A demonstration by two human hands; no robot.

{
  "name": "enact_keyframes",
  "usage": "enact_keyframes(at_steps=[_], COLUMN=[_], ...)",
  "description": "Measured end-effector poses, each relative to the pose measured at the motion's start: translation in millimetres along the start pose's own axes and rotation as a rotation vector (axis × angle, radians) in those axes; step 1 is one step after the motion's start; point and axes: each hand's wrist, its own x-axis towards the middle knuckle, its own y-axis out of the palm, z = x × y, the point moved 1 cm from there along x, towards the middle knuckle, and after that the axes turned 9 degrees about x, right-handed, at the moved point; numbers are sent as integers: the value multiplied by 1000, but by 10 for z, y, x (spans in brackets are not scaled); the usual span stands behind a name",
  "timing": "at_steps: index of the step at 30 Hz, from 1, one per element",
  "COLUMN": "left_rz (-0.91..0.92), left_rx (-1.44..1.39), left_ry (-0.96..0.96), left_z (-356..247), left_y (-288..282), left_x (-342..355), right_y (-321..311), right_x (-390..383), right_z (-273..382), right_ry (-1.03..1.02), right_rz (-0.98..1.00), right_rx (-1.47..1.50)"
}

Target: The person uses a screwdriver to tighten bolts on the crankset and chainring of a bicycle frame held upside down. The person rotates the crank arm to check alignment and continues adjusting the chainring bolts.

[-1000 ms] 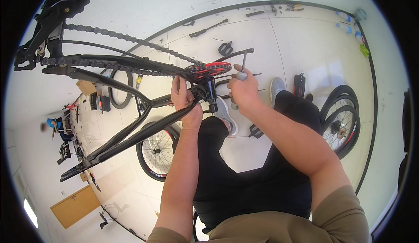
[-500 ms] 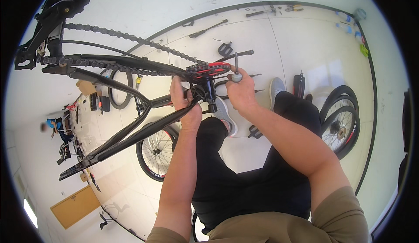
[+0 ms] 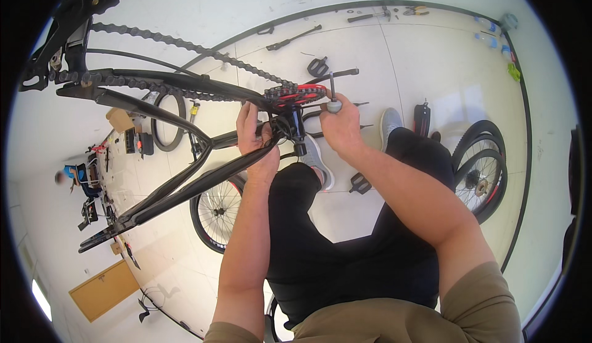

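A black bicycle frame (image 3: 203, 186) reaches from the upper left to the middle, its bottom bracket shell (image 3: 295, 128) beside a red-and-black chainring (image 3: 296, 94). A dark chain (image 3: 185, 48) runs from the chainring to the rear derailleur (image 3: 68, 32). My left hand (image 3: 256, 142) grips the frame tubes just left of the bottom bracket; some fingers are hidden behind them. Right of the chainring, my right hand (image 3: 343, 127) is closed on a tool with a grey rounded end (image 3: 333, 106) and a thin metal shaft pointing away from me. What the tool's far part touches is unclear.
Pedals (image 3: 317, 67), a hammer (image 3: 373, 16) and pliers (image 3: 416, 11) lie on the floor. Wheels rest at the right (image 3: 482, 176) and under the frame (image 3: 217, 212). A black pouch (image 3: 422, 119) lies by my shoe (image 3: 390, 124). Another person (image 3: 74, 173) is far left.
The frame has shifted slightly left, and my left hand has moved left with it. The right hand and its tool stay almost in place.
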Motion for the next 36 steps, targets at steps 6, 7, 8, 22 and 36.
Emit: enact_keyframes(at_steps=[6,7,8,22,36], left_rz=[-86,-96,-66,95,97], left_rx=[28,39,-8,475,271], left_ry=[-6,-12,-77,-78,-36], left_z=[98,55,16,265,226], left_y=[123,138,143,128,49], left_x=[-105,-76,-64,-41,-83], right_y=[20,2,-13,10,-40], right_x=[-71,-84,-103,-287,-170], right_z=[25,56,93,123,146], right_ry=[-24,-27,-31,-404,14], right_rz=[7,7,6,68,65], right_rx=[99,112,126,-29,107])
